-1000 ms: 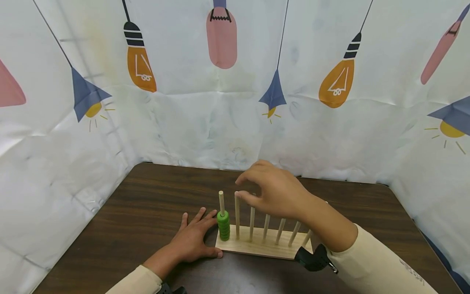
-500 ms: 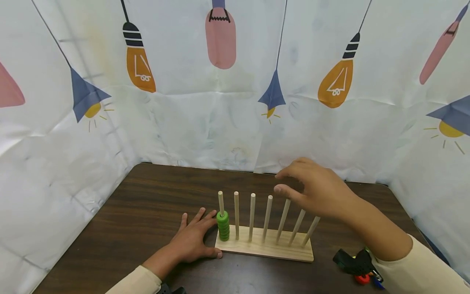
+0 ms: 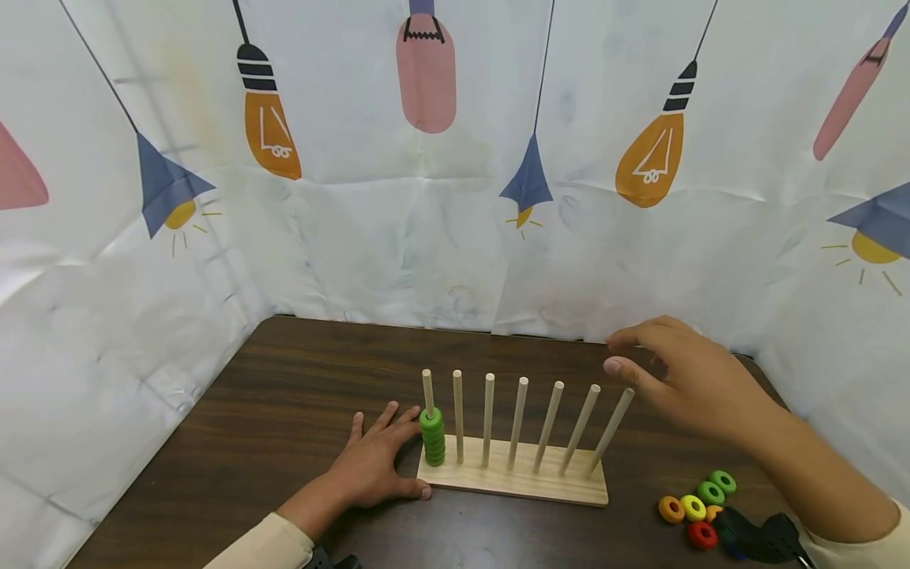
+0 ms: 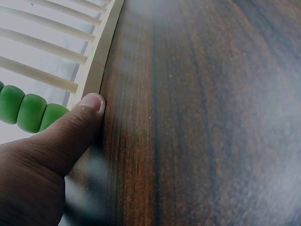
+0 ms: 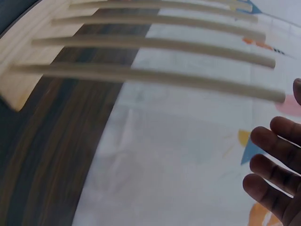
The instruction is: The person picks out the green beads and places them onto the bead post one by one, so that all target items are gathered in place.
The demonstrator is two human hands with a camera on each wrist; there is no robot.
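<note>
With the left hand (image 3: 373, 466) flat steadying the peg board (image 3: 513, 477), the empty, loose-fingered right hand (image 3: 693, 379) should drop to the loose rings (image 3: 693, 506) right of it.

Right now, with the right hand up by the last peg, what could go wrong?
The right hand hovers close to the outermost peg; a careless sweep might knock the rack, though the left hand braces its end. The loose rings lie near the table edge and could roll off.

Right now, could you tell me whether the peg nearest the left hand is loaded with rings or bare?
Loaded: a stack of green rings sits low on the leftmost peg, beside the left hand; its top is bare.
</note>
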